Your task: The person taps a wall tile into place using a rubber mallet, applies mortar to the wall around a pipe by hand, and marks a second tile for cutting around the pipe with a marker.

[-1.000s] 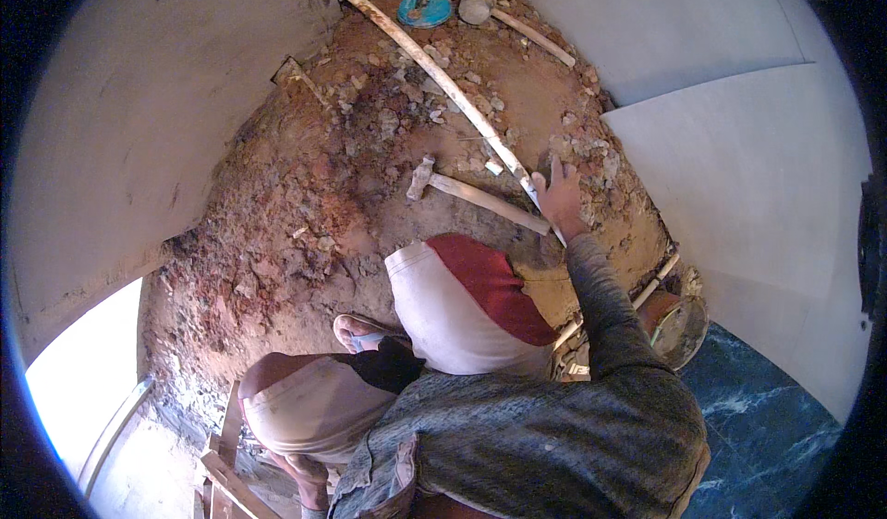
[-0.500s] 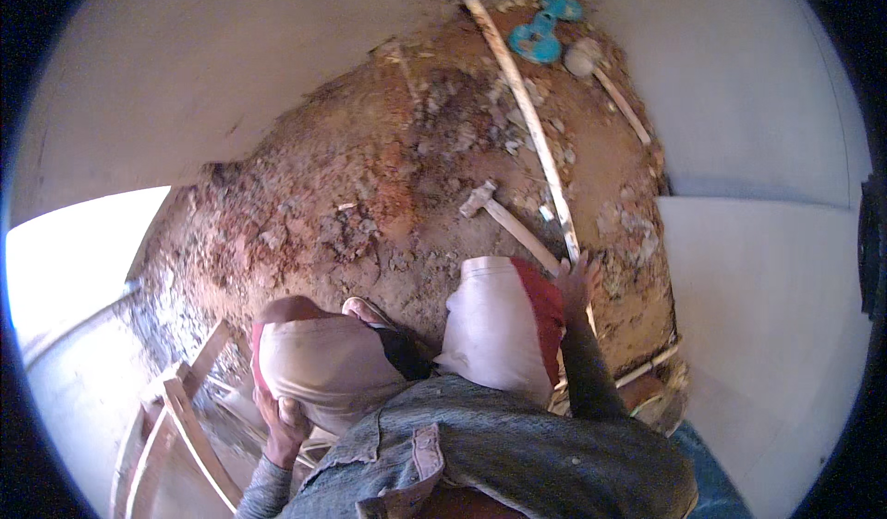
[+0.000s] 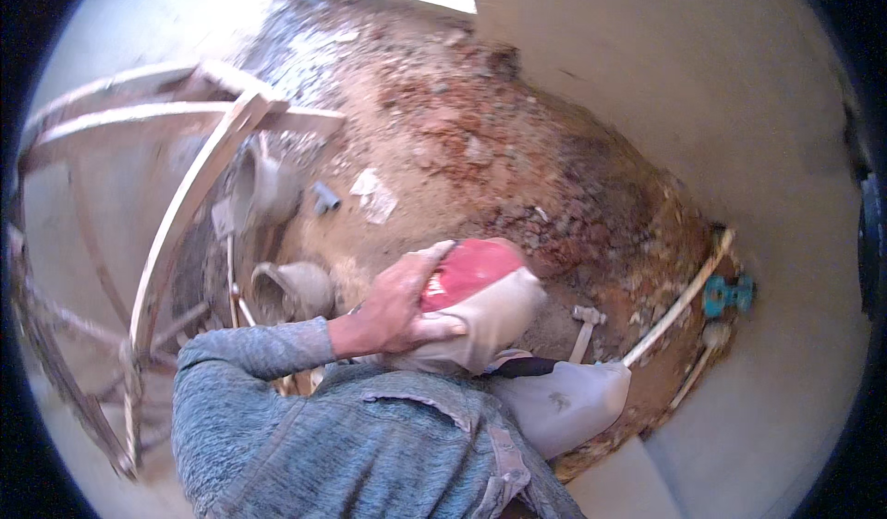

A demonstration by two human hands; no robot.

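My left hand (image 3: 393, 306) rests on my bent left knee, a red and pale trouser leg (image 3: 485, 297). Its thumb and fingers are apart and it holds nothing. My right hand is out of sight. Past my knees a hammer (image 3: 582, 334) with a wooden handle lies on the dirt, its lower end hidden by my right leg (image 3: 564, 403). A long pale pole (image 3: 679, 314) runs from that leg toward the far right. Beyond the pole are a turquoise object (image 3: 727, 295) with rounded ends and a round-headed, long-handled tool (image 3: 713, 337).
On my left stands a wooden frame (image 3: 189, 195) of bent beams. Beside it are a grey, wide-mouthed vessel (image 3: 309, 288), another rounded vessel (image 3: 273, 186), a grey pipe fitting (image 3: 325, 197) and a white scrap (image 3: 373, 195). A smooth wall (image 3: 684, 75) borders the reddish rubble (image 3: 471, 140).
The view has swung to the left. My left hand has come onto the top of the knee. My right hand, earlier beside the pole with fingers spread, has left the picture.
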